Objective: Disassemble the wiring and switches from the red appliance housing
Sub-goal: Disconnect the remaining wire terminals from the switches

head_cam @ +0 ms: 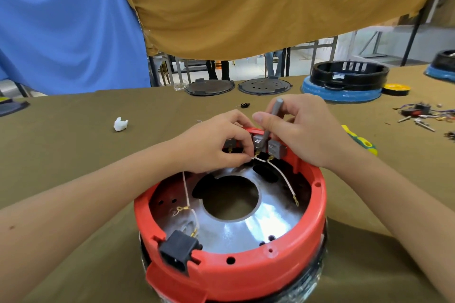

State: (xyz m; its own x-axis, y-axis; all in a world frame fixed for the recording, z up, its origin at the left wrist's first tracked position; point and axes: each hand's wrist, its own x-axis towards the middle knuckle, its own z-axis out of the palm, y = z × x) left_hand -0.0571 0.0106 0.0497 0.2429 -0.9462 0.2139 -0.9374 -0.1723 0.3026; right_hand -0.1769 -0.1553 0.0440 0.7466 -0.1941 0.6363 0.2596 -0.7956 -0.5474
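One red housing (246, 270) on the table (73, 155): at 12 o'clock, three grey switches (277, 149); left hand (216, 141) pinches one white wire (258, 158), right hand (307, 130) grips one grey tool (273, 118).

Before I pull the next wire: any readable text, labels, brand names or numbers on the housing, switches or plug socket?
No text can be read anywhere in this view.
Red housing: no label or marking visible.
Grey switches: small marks on their faces, too blurred to read.
Black plug socket: no lettering visible.
Yellow roll at the far right of the table: dark marks, too small to read.
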